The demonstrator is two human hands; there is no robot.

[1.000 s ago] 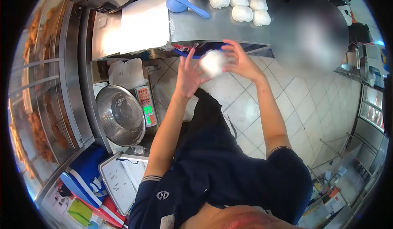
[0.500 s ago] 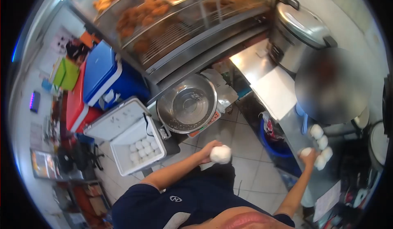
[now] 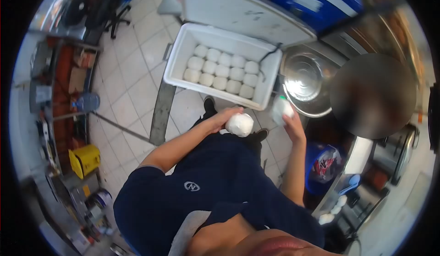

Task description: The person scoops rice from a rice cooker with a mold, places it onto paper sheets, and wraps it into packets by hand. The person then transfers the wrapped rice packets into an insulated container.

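Note:
My left hand (image 3: 224, 118) is closed on a white ball (image 3: 240, 125), which looks like rice packed in thin plastic. To its right, my right hand (image 3: 294, 122) grips another white ball (image 3: 281, 111) with a small green patch on top. Both hands are just in front of a white cooler box (image 3: 271, 77) with its lid raised. Inside the box, several white balls (image 3: 223, 59) of the same kind sit side by side in rows on the bottom.
A steel bowl (image 3: 289, 84) stands right of the cooler. A blue tub (image 3: 313, 182) holds a printed bag. More white balls (image 3: 326, 218) lie on the counter at lower right, near a blue scoop (image 3: 352, 181). A yellow container (image 3: 85, 160) is at left. A blurred disc covers part of the right side.
My body and view have turned left, toward the cooler. My right hand has lifted a white ball off the counter and brought it beside the box. My left hand keeps its ball.

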